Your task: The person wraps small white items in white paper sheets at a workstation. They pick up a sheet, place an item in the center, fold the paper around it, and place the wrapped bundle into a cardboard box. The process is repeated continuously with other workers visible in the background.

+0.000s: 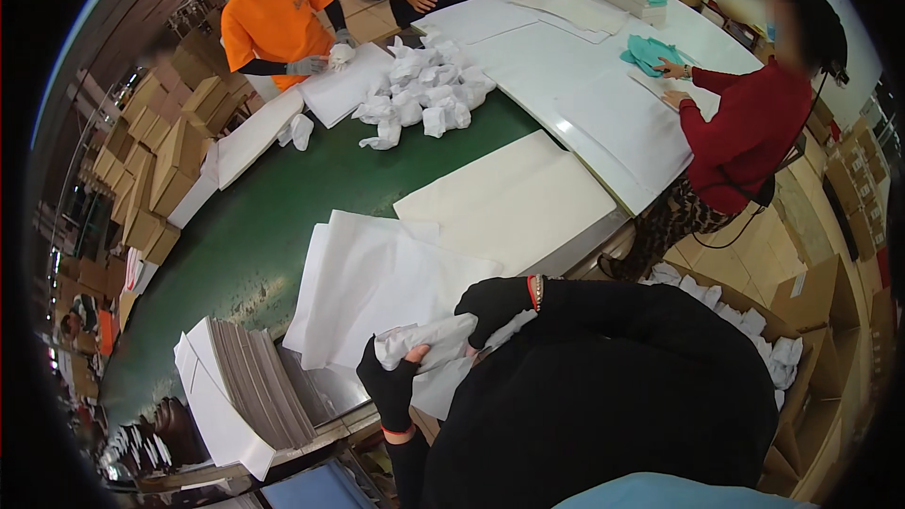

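A white paper-wrapped bundle, what is inside hidden, is held between both hands in front of my body. My left hand, in a black glove with bare fingertips, grips its near left end, the thumb lying on the paper. From above, my right hand, gloved in black, closes over the bundle's right end; its fingers are mostly hidden. A loose flap of paper hangs under the bundle. Just beyond my hands lie loose white paper sheets, one curled up, at the edge of the green table.
Many wrapped bundles are heaped at the far side. A thick paper stack stands at left, a flat sheet pile ahead. At right, a carton holds wrapped bundles. A person in red handles turquoise material; two others work opposite.
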The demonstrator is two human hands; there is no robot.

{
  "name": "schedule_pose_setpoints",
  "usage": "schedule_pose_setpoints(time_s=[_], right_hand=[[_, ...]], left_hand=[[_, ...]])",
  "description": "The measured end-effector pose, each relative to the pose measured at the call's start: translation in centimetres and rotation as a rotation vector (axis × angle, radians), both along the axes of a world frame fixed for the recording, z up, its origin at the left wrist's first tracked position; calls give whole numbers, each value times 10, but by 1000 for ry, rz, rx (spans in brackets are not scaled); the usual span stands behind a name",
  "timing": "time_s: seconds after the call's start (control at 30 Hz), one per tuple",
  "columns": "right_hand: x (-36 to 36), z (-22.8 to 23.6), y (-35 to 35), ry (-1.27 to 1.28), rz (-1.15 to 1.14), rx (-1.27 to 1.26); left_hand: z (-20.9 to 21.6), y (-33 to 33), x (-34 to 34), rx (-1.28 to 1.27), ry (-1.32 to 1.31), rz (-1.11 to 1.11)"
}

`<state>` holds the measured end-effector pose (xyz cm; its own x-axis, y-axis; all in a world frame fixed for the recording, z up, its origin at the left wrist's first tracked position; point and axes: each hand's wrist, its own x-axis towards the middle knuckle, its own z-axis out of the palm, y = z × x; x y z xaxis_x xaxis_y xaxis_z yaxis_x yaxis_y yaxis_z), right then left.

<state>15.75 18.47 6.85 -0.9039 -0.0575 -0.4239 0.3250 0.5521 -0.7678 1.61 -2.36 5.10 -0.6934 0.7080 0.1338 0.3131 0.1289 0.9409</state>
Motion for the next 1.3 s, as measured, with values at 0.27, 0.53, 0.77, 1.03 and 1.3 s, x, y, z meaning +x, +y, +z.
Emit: schedule_pose_setpoints(time_s=[0.27, 0.53, 0.77, 1.03, 1.3], right_hand=[[-6, 30, -2, 52, 187, -518], [-18, 40, 6, 178, 279, -408], [-25, -47, 2, 834, -546, -160], [-34, -18, -20, 488, -519, -253], [-36, -10, -36, 613, -631, -359]], left_hand=[[-17, -11, -9, 188, -640, -189], [-40, -11, 6, 349, -985, -280], [-11, 7, -2, 320, -282, 212], [-19, 18, 2, 195, -50, 218], [0, 18, 5, 273, -160, 103]])
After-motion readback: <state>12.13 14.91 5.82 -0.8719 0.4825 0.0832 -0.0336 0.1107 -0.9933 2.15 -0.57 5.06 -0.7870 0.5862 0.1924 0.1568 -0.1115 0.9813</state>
